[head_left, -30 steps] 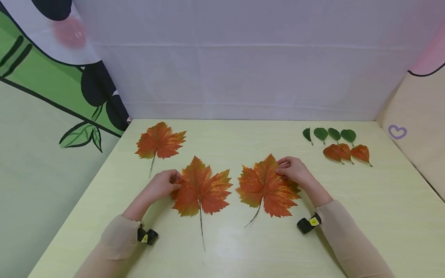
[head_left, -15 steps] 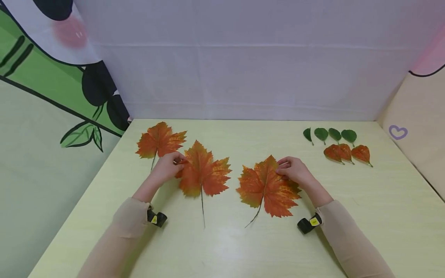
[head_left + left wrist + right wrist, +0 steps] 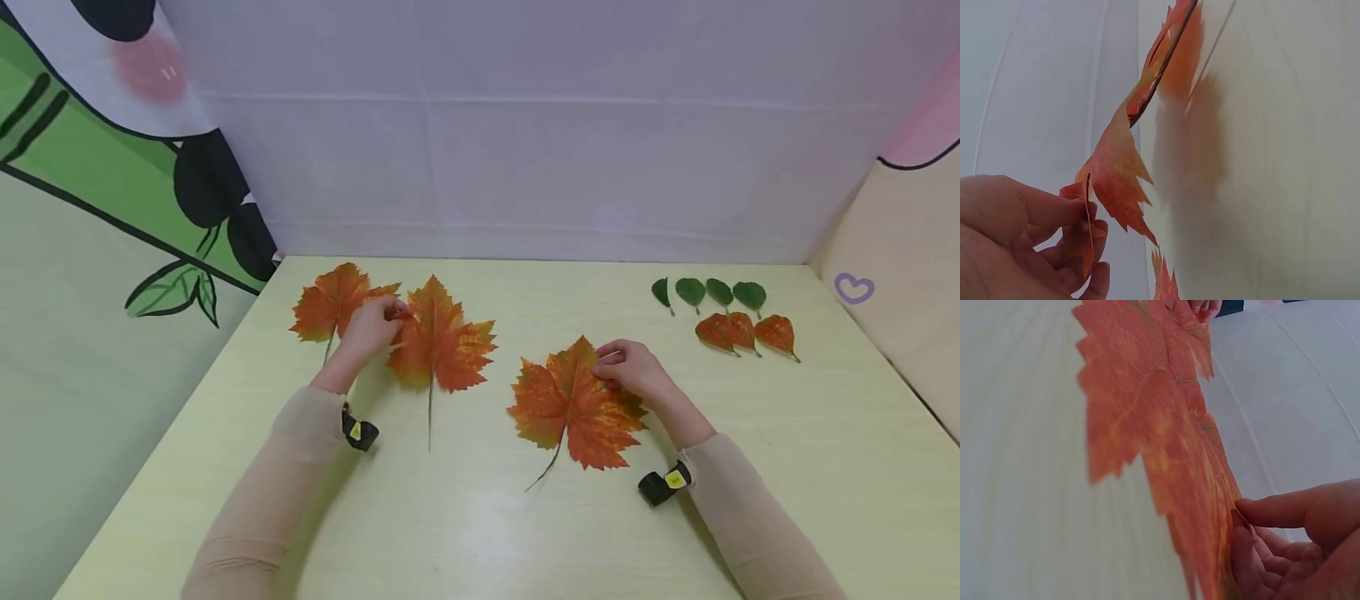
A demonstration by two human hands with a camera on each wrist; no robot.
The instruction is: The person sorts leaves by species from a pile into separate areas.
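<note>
Between thumb and fingers, my left hand (image 3: 369,332) pinches the left edge of an orange maple leaf (image 3: 444,346), whose stem hangs toward me. In the left wrist view this leaf (image 3: 1116,172) is held off the pale tabletop, its shadow beside it. My right hand (image 3: 633,368) pinches the upper right edge of a second orange maple leaf (image 3: 572,408), stem pointing down-left. The right wrist view shows that leaf (image 3: 1141,412) edge-on, its rim between thumb and fingers. A third maple leaf (image 3: 322,304) lies at the far left, partly covered by my left hand.
Several small green leaves (image 3: 690,291) lie in a row at the back right of the table (image 3: 480,533). In front of them are 3 small orange leaves (image 3: 775,335). A pale cloth wall (image 3: 525,183) stands behind the table's far edge.
My left hand has carried its maple leaf away from me, toward the back of the table, and now overlaps the far-left leaf. My right hand and its leaf have stayed put.
</note>
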